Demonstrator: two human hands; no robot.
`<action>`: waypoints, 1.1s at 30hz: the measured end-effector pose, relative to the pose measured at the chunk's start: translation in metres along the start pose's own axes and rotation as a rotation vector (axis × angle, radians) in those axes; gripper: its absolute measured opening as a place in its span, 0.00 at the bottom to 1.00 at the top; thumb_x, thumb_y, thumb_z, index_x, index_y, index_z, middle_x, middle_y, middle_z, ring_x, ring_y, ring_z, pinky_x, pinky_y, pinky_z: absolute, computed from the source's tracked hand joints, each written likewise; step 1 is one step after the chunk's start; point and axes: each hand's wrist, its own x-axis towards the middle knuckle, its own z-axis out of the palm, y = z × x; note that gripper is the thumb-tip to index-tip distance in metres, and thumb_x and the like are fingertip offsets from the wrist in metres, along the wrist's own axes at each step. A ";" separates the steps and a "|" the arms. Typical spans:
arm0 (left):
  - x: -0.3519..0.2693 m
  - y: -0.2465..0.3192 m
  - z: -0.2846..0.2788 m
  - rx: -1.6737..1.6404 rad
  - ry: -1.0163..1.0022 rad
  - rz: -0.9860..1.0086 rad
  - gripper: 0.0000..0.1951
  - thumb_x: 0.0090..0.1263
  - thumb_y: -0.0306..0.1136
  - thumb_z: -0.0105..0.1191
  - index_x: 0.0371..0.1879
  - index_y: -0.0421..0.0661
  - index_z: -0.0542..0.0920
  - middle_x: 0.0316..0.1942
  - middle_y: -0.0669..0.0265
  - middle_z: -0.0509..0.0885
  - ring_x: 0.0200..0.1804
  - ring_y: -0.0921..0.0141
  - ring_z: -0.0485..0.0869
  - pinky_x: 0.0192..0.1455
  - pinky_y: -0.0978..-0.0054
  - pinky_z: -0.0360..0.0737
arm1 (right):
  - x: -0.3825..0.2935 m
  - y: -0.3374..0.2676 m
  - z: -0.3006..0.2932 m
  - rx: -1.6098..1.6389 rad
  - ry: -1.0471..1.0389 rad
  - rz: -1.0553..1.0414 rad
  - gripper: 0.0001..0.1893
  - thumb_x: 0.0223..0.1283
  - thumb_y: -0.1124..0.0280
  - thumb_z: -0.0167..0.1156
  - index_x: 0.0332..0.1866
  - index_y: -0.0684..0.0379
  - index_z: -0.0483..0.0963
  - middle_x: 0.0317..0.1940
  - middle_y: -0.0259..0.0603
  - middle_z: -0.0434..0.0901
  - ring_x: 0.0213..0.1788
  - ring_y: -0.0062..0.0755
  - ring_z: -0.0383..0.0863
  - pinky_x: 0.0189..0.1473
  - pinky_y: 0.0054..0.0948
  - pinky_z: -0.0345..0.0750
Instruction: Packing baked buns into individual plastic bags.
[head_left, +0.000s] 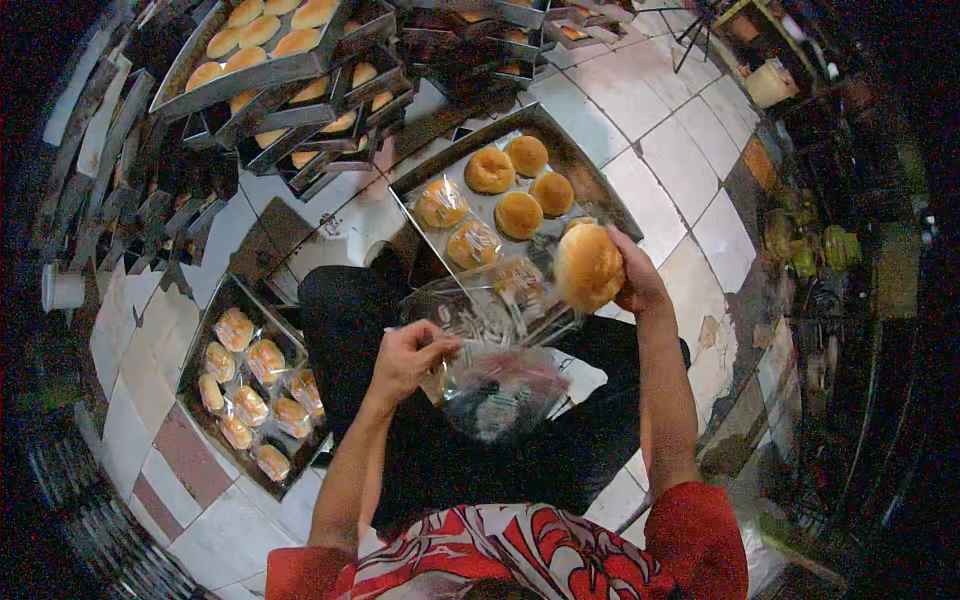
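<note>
My right hand (641, 274) grips a large golden bun (590, 266) from its right side, above the near right corner of a metal baking tray (592, 169). With thumb and fingers together, my left hand (414, 354) pinches the edge of a clear printed plastic bag (480, 304). Further plastic packaging (502, 394) lies across my lap, just beyond that hand. Inside the tray sit several unwrapped buns (519, 215) and some bagged ones (441, 202). Another bagged bun (517, 276) shows at the tray's near side, partly behind clear plastic.
To my left, a smaller metal tray (289, 476) holds several wrapped buns (247, 405). Stacked metal trays (247, 86) with oblong rolls (259, 31) stand at the upper left. A white cup-like container (63, 286) is at far left. Worn tiles (652, 180) cover the floor.
</note>
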 end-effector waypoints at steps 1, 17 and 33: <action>0.001 -0.001 0.000 0.159 -0.043 0.003 0.07 0.59 0.30 0.58 0.27 0.38 0.78 0.24 0.67 0.81 0.25 0.80 0.77 0.30 0.83 0.73 | -0.021 -0.004 0.023 -0.068 -0.008 0.030 0.23 0.63 0.50 0.46 0.51 0.60 0.68 0.44 0.39 0.77 0.43 0.31 0.79 0.47 0.32 0.76; -0.071 0.050 0.069 -0.953 -0.007 -0.056 0.35 0.65 0.63 0.31 0.51 0.41 0.69 0.43 0.55 0.77 0.46 0.59 0.77 0.53 0.63 0.73 | -0.168 0.093 0.170 -1.173 -0.133 -0.807 0.18 0.55 0.70 0.57 0.52 0.62 0.68 0.55 0.51 0.68 0.59 0.44 0.67 0.58 0.41 0.65; -0.066 0.079 0.021 -1.404 -0.492 0.556 0.42 0.59 0.70 0.29 0.57 0.43 0.62 0.52 0.50 0.72 0.53 0.55 0.74 0.53 0.58 0.74 | -0.151 0.086 0.173 -1.146 0.021 -0.884 0.11 0.43 0.72 0.65 0.33 0.61 0.74 0.32 0.40 0.74 0.38 0.43 0.74 0.45 0.35 0.70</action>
